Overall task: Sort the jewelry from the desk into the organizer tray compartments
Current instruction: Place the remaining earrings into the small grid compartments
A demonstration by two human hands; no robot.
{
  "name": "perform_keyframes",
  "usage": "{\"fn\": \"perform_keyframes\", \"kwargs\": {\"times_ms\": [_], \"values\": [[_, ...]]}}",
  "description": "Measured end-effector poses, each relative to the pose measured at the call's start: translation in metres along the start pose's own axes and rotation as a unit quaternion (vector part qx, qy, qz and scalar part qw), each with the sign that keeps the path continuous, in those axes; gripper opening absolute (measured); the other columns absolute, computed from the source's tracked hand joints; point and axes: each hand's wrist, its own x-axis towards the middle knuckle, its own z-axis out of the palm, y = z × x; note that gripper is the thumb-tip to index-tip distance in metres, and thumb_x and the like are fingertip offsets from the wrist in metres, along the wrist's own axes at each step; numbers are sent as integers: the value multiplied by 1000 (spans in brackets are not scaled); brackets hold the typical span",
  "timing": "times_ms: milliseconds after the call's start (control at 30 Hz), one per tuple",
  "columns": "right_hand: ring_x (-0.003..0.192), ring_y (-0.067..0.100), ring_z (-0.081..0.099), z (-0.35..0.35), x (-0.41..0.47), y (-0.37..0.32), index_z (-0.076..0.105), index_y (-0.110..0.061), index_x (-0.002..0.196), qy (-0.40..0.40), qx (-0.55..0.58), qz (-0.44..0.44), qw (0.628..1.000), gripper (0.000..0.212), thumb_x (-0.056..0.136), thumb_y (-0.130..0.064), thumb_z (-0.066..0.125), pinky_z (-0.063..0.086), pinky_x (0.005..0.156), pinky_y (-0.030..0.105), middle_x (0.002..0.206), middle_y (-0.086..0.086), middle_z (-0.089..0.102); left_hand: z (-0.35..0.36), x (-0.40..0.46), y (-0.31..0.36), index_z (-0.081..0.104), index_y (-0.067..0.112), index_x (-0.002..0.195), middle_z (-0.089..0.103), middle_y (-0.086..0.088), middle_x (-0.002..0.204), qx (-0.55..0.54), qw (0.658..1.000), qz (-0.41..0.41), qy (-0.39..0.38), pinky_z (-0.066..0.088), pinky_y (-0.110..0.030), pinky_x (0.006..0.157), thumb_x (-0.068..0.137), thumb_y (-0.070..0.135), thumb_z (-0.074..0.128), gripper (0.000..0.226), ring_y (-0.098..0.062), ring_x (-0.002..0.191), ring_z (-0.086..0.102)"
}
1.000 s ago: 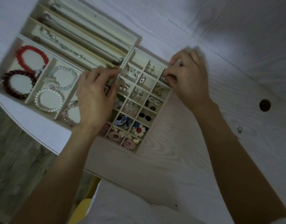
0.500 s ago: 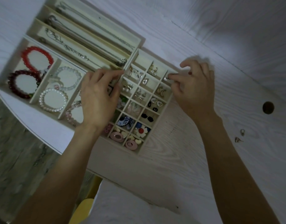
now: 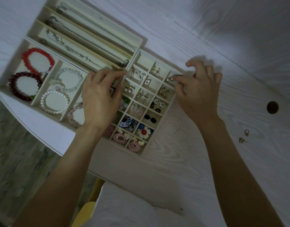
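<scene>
A cream organizer tray (image 3: 141,41) lies on the white desk, with long slots for chains, square cells for bead bracelets and a grid of small cells with earrings. My right hand (image 3: 196,94) pinches a small sparkling earring (image 3: 169,79) between thumb and forefinger over the grid's far right cell. My left hand (image 3: 100,99) rests flat on the tray's middle, its fingertips at the divider between the bracelet cells and the grid. Two small loose earrings (image 3: 244,136) lie on the desk to the right.
A round cable hole (image 3: 272,107) is in the desk at the far right. The desk's front edge runs diagonally at lower left, with grey floor and a yellow object (image 3: 85,213) below it. White fabric lies at the bottom centre.
My right hand has lifted off the far right cell and drawn slightly right, with the sparkling earring now showing in its pinch. My left hand stays on the tray.
</scene>
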Motion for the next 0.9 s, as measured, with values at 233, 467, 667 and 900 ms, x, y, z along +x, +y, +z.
{"fn": "perform_keyframes", "kwargs": {"times_ms": [233,467,667,900], "values": [[91,21,52,2,-10,-5,75,-24,87,39,18,-4,999,21,78,-18,57,16,76,26,110,2,61,-2,-1,2,66,17,115,64,-6,101,-5,1000,8,3,31,-25,80,95,26,55,25,-25,90,50],[88,21,53,0,-10,-7,74,-21,86,62,21,2,998,20,79,-16,56,20,75,28,107,3,62,-3,-4,9,68,16,114,64,-4,99,10,1000,25,10,30,-25,79,92,22,59,24,-24,89,49],[87,22,55,-20,-41,6,73,-17,94,102,45,35,993,19,86,-16,56,27,77,29,103,2,64,12,-22,48,69,17,110,65,-1,98,-28,992,111,-55,30,-25,79,87,37,62,31,-21,91,52],[94,21,52,-45,-133,59,69,-12,107,97,110,142,979,22,88,-8,58,38,80,21,98,6,63,31,-47,79,69,14,110,63,-7,96,13,987,126,-97,44,-39,75,83,28,62,32,-30,89,51]]}}
